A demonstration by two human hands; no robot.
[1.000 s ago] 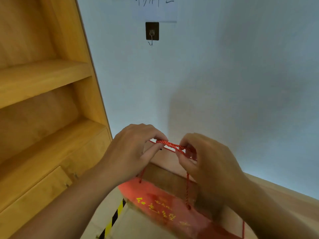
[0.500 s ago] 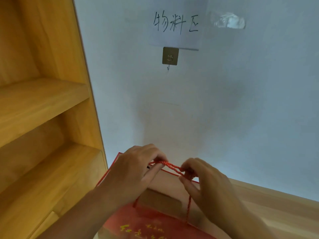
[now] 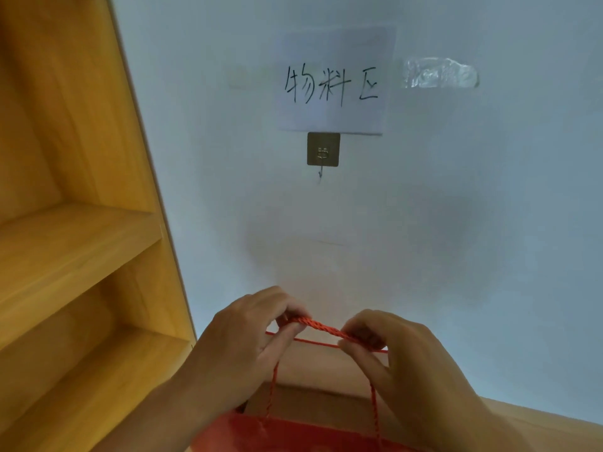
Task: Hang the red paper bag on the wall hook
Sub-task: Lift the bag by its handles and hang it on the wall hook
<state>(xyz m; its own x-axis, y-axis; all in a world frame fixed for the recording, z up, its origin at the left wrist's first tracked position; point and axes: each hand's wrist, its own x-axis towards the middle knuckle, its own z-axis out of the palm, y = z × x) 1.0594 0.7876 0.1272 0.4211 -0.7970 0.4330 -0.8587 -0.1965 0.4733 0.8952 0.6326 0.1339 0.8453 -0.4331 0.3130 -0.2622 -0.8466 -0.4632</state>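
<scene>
Your left hand (image 3: pixel 243 344) and right hand (image 3: pixel 396 357) pinch the red bag's (image 3: pixel 293 435) rope handles (image 3: pixel 321 329) taut between them, so the span can catch the wall hook (image 3: pixel 321 173) above.

Right in front of you, a white paper sheet (image 3: pixel 329 81) taped to the wall (image 3: pixel 456 223) reads "物料区" in black handwriting, sitting directly above the square hook plate (image 3: pixel 323 149). Nothing else is legible.

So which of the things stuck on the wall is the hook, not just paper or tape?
The small brown square plate directly under the handwritten paper sign, with a metal hook hanging below; the clear tape patch sits right of the sign.
</scene>
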